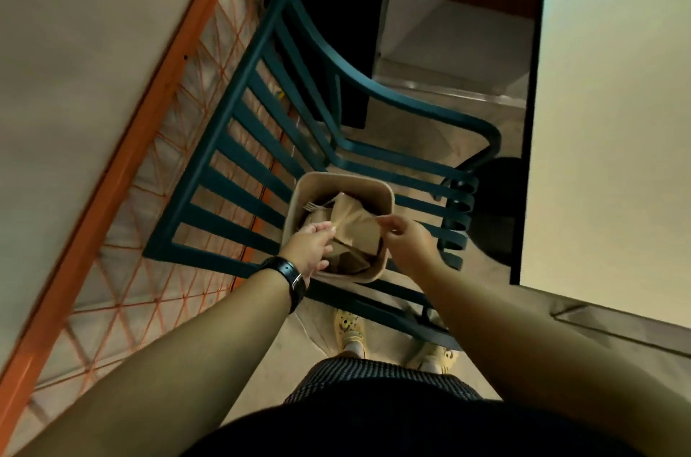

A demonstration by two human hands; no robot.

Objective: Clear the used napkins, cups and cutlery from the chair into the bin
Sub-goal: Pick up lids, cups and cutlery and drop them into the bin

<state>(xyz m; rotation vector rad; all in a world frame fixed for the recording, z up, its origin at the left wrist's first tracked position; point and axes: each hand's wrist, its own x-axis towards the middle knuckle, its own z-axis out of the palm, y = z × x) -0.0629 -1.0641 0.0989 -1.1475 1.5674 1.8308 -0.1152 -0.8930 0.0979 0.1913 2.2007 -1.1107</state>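
Bin (299, 195) stands on chair (232, 153). Right hand (405, 238) pinches napkin (355, 224) corner; left hand (310, 245), fingers loosely curled, touches it. Press napkin fully below rim alongside fork (311, 207); steady the bin.

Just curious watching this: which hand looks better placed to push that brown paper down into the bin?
Probably the right hand: its fingers already pinch the brown paper over the bin. The left hand only rests at the rim.

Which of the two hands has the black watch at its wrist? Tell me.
The left hand: a black watch sits on its wrist; the right hand, pinching the napkin, has a bare wrist.
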